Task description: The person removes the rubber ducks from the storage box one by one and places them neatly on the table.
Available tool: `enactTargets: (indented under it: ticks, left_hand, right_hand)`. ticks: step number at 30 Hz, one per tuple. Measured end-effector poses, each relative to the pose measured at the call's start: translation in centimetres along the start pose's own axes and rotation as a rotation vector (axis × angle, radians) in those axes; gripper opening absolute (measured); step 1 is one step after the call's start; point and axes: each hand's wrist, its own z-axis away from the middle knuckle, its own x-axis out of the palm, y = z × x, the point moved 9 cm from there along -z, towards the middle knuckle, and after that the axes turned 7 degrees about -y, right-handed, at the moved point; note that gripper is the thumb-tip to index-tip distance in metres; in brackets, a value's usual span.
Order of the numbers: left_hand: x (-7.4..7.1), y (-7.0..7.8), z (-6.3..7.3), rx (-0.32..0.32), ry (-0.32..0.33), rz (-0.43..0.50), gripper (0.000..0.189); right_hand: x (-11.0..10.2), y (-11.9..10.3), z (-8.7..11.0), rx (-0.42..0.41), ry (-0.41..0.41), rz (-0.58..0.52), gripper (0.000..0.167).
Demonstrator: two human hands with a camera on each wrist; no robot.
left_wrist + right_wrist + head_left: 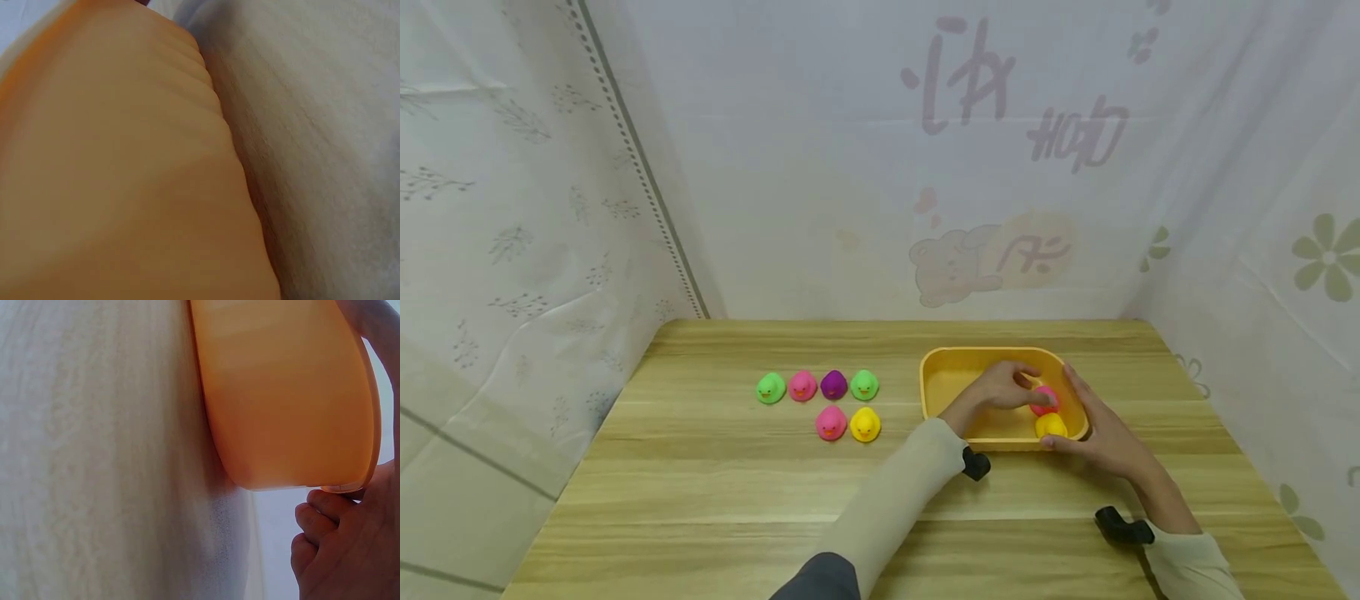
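A yellow-orange plastic basket (943,392) stands at the right of the wooden table. My left hand (1003,385) reaches over its near side and pinches a pink rubber duck (1044,398) inside, the thumb lying across the duck's front. Close by in the same end of the basket is a yellow rubber duck (1051,426). My right hand (1105,437) grips the basket's right end, thumb at the near corner and fingers along the far side. In the right wrist view, fingers (315,519) curl by the basket's rim. The left wrist view is filled mostly by the basket's outer wall (125,150).
Left of the basket, several rubber ducks stand in two rows: green (771,388), pink (802,386), purple (833,385) and green (864,385) behind, pink (831,423) and yellow (865,425) in front. Patterned cloth (812,167) hangs behind the table (715,500).
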Motion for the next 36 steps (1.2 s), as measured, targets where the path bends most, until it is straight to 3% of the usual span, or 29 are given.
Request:
enactTargets:
  ticks: [11,19,27,36]
  left_hand:
    - [0.9,0.3,-1.0,0.017,-0.017,-0.108,0.054]
    - [1.0,0.4,-0.9,0.005,-0.012,-0.144,0.05]
    - [0.9,0.4,-0.7,0.004,-0.003,-0.118,0.046]
    - [-0.2,0.2,0.1,-0.011,0.016,-0.007,0.04]
  right_hand:
    - [0.0,0.1,0.1,0.003,0.006,-0.008,0.119]
    - [0.0,0.0,0.1,0.006,0.006,-0.005,0.119]
    - [0.0,0.1,0.1,-0.002,0.012,0.004,0.12]
    - [0.0,0.1,0.1,-0.005,0.009,0.002,0.12]
